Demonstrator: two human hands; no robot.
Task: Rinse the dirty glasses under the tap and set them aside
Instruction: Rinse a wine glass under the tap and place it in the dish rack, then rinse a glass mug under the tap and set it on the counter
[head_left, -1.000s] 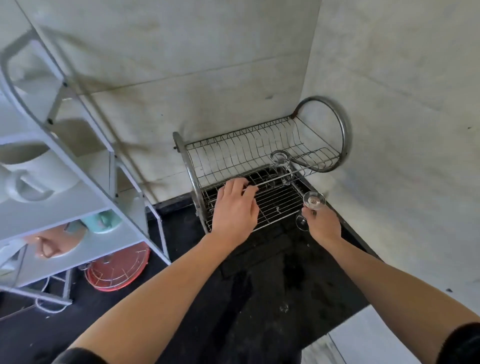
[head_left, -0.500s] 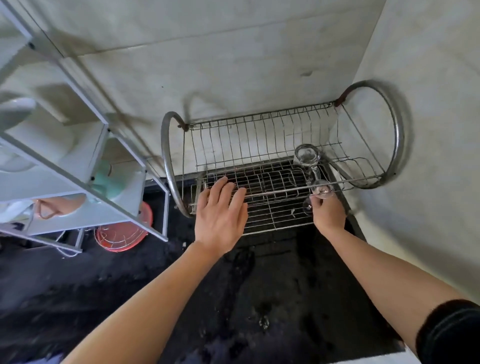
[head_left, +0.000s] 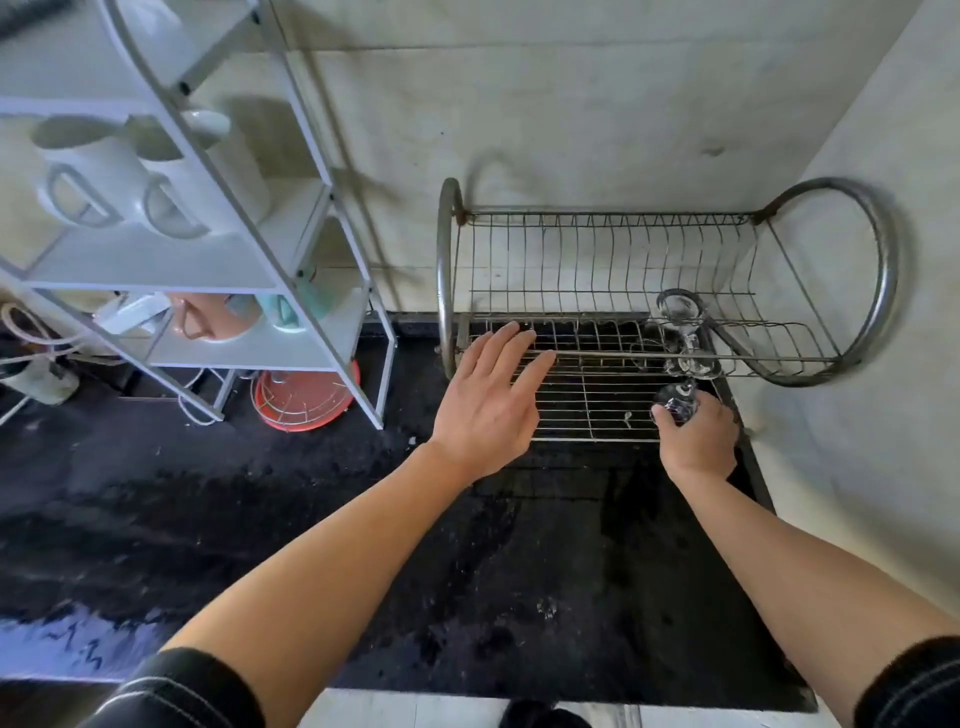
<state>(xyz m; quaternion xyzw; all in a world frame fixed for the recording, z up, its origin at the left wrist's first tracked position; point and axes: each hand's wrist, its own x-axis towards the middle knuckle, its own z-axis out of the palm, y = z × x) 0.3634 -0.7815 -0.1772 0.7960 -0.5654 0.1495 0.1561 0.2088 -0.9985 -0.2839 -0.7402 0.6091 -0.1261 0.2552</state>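
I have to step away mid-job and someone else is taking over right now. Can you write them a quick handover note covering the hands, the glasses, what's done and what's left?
Left hand: open, fingers straight, holding nothing, over the front left of the dish rack.
Right hand: grips a clear glass at the front right of the rack's lower tier. I cannot tell whether it rests on the wires yet.
A second glass stands in the rack just behind it.
Done: one glass racked.
Left: seat the clear glass in the rack and let go. No tap or other dirty glasses are in view, so check the sink for more.
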